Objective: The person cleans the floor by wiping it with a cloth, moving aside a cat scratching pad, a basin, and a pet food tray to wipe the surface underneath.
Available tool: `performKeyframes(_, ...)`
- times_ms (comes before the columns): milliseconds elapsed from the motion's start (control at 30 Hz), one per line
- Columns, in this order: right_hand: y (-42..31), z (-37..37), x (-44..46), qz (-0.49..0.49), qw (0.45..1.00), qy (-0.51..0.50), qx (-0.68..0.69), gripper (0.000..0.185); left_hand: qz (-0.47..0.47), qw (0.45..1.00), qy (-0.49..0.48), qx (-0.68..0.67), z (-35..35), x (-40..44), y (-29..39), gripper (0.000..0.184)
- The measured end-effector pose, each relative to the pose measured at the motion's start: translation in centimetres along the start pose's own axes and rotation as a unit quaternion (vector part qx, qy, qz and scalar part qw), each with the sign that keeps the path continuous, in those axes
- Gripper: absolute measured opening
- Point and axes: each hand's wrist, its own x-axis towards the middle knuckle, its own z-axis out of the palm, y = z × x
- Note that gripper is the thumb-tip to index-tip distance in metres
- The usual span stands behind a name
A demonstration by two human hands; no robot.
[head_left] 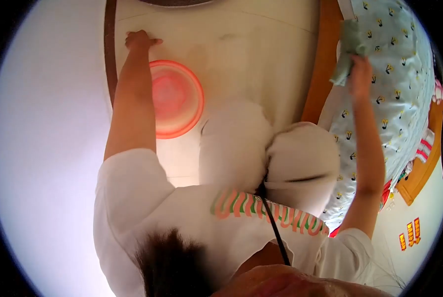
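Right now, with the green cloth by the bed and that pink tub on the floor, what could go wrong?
The left arm overlaps the edge of the pink tub in this view, so a bump might shove or tip it; I can't tell whether there's water inside. The right hand holds the green cloth by the patterned bedding; if the cloth is damp, it might leave a wet patch.
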Motion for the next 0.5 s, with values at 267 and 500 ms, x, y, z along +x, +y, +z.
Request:
performKeyframes(267,25.9,14.3,-7.0,-0.127,0.977,0.13,-0.108,0.048,-0.006,0.991,-0.127,0.034,-0.9,2.8,0.6,0.1)
performKeyframes(500,25.9,19.5,-0.1,-0.049,0.989,0.139,-0.001,0.05,0.1,0.991,-0.08,0.023,0.0,4.9,-1.5,0.11)
